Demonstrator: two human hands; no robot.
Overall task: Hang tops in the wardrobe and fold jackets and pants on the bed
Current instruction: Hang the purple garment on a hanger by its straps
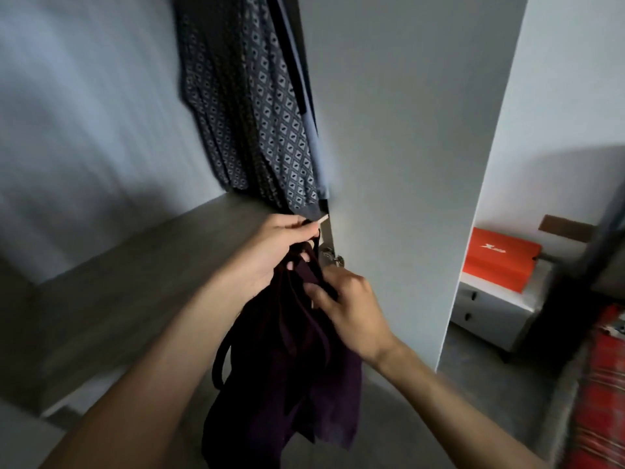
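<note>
A dark purple top (pixel 297 377) hangs down in front of the open wardrobe (pixel 111 286). My left hand (pixel 280 248) grips its upper part together with a thin dark strap. My right hand (pixel 348 309) pinches the fabric just below and to the right. A black loop dangles at the top's left side. Inside the wardrobe hangs a blue patterned garment (pixel 260 116), directly above my hands.
The white wardrobe door (pixel 406 164) stands open right behind my hands, with a metal hinge (pixel 329 257) near them. To the right are an orange box (pixel 500 262) on a white cabinet (pixel 493 309) and red plaid fabric (pixel 605 394).
</note>
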